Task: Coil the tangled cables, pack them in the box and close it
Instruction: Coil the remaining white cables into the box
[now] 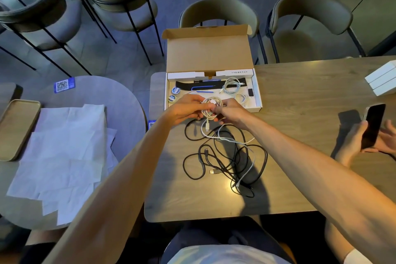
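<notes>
My left hand (186, 109) and my right hand (230, 112) hold a partly coiled white cable (211, 106) between them, just in front of the open cardboard box (258, 92). Fingers of both hands curl round the loops. The cable's free end with its plug (207, 127) hangs down to the table. The box lid (209, 51) stands upright at the back. Inside lies a coiled white cable (232, 88) among black and blue items. Tangled black cables (216, 156) and a light grey cable (246, 169) sprawl on the table nearer to me.
Another person's hands hold a dark phone (372, 126) at the right edge. White boxes (382, 80) sit at the far right. A round table to the left carries white paper sheets (64, 152) and a tray (16, 128). Chairs (218, 13) stand behind the table.
</notes>
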